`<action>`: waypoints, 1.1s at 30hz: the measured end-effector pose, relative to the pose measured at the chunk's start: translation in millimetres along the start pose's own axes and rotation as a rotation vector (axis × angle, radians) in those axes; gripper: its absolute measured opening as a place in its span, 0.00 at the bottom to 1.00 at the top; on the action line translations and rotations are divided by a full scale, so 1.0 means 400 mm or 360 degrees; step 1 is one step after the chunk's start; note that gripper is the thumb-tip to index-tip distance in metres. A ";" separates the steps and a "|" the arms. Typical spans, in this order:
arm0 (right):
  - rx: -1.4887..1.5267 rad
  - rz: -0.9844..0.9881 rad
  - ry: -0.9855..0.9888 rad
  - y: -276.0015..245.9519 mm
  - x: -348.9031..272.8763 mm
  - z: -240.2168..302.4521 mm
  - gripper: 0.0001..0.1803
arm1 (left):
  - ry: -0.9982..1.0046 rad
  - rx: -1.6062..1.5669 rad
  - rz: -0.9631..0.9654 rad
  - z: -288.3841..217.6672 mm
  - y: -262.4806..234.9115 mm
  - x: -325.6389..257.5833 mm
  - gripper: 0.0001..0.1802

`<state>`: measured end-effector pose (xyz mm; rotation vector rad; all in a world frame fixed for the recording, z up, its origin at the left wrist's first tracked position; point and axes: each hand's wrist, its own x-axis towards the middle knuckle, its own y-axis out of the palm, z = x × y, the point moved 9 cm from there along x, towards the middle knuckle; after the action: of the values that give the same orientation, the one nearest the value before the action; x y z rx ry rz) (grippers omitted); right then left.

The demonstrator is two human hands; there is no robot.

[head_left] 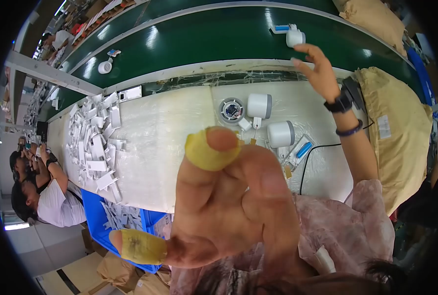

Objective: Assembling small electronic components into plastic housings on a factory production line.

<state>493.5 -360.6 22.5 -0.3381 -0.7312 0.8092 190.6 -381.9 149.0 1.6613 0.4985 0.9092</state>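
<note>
1. Fingers (145, 246) of the left hand (238, 206) sit nearest, bent and spread apart (two are wrapped in yellow tape).
2. Near left, a blue bin (92, 216) holds small grey parts (123, 216).
3. Farther on, across the pale worktable (165, 118), a heap of white pieces (96, 142) covers the left; two white rounded units (259, 105), a round grey part (232, 110) showing a circuit board, and a blue cylinder (304, 149) lie right.
4. Beyond them, the right hand (313, 69) reaches far right, thumb and forefinger parted (a dark watch (339, 102) circles its wrist).
5. Farthest, on the green belt (194, 37), another white unit (295, 38) sits at its fingertips; whether they touch, I cannot tell.
</note>
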 end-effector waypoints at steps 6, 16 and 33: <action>0.0287 0.1162 -0.0075 0.067 -0.234 0.263 0.10 | -0.0513 0.0167 0.0026 -0.030 0.052 -0.012 0.57; -0.0404 0.1004 -0.0817 0.119 -0.361 0.372 0.11 | -0.0503 0.0166 0.0204 0.014 0.063 -0.009 0.49; 0.1342 0.0159 0.0680 0.012 -0.368 0.088 0.06 | -0.0776 0.2434 0.0731 0.198 -0.364 0.138 0.29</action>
<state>397.5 -468.2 -22.9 0.2174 0.0599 1.0235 305.6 -348.9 21.4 3.3707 0.4800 0.2640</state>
